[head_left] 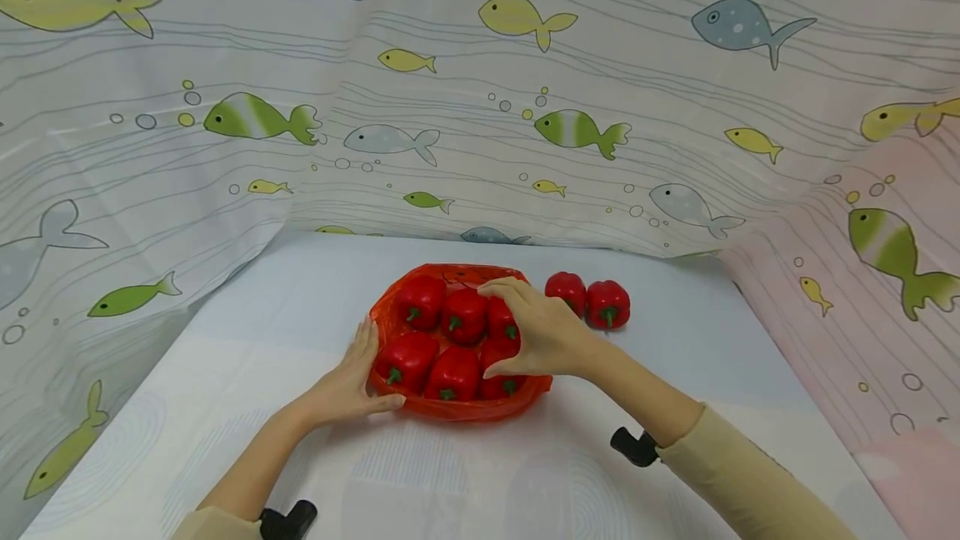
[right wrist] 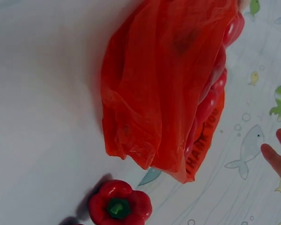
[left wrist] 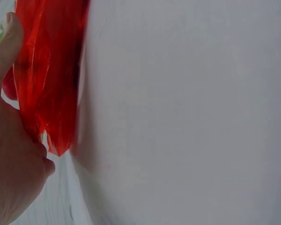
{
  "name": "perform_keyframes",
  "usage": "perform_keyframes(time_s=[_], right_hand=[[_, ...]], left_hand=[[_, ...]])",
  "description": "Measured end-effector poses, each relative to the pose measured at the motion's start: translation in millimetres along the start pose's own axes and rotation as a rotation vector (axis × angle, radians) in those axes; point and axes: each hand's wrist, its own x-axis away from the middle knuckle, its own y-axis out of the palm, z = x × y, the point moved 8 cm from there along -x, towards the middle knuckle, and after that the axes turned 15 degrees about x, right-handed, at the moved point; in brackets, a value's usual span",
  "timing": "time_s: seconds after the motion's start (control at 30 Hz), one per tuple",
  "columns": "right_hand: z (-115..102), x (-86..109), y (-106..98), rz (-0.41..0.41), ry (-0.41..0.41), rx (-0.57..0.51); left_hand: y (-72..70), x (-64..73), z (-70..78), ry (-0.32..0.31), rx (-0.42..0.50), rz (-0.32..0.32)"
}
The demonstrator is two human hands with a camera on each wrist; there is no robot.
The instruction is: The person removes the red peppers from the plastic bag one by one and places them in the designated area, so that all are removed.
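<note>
First, nearest the viewer, two light sleeves point(head_left: 738, 473) reach in over a pale table point(head_left: 675, 348), with a black fitting point(head_left: 636, 447) behind each hand. The left hand point(head_left: 341, 386) lies against the side of a red plastic bag point(head_left: 465, 413), fingers long and straight along the outside, thumb at the near rim. It presses rather than grasps, seemingly to steady the wall and keep the mouth spread. The right hand point(head_left: 546, 327) arches above the bag's opposite side, thumb and fingers wide apart; the right wrist view shows it clear of the bag, and it appears to hold nothing.

Between the hands, the bag sits mouth upward. Inside, at least six glossy red peppers point(head_left: 453, 373) lie in two rows of three, green stems mostly turned toward the person; the two below the right hand are partly hidden by it. "THANK YOU" is printed on the bag's far wall.

Just beyond the right hand, outside the bag, two loose peppers point(head_left: 608, 305) sit side by side, perhaps placed there for easy reach. Farthest from both hands hangs a white curtain point(head_left: 450, 90) patterned with yellow, green and blue fish.
</note>
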Motion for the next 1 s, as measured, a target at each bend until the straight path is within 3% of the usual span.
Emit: perform_keyframes(time_s=[0.27, 0.6, 0.8, 1.0], right_hand=[[5.1, 5.2, 34.8, -0.24, 0.032, -0.008], [7.2, 11.1, 68.3, -0.348, 0.017, -0.048], [5.1, 13.4, 82.8, -0.402, 0.004, -0.006], [6.5, 16.1, 93.2, -0.476, 0.042, -0.003]], left_hand=[[0.8, -0.3, -1.7, 0.006, 0.005, 0.0], [0.8, 1.1, -1.3, 0.003, 0.01, 0.005], [-0.1, 1.0, -0.2, 0.002, 0.005, 0.007], [-0.2, 0.7, 0.3, -0.002, 0.008, 0.005]])
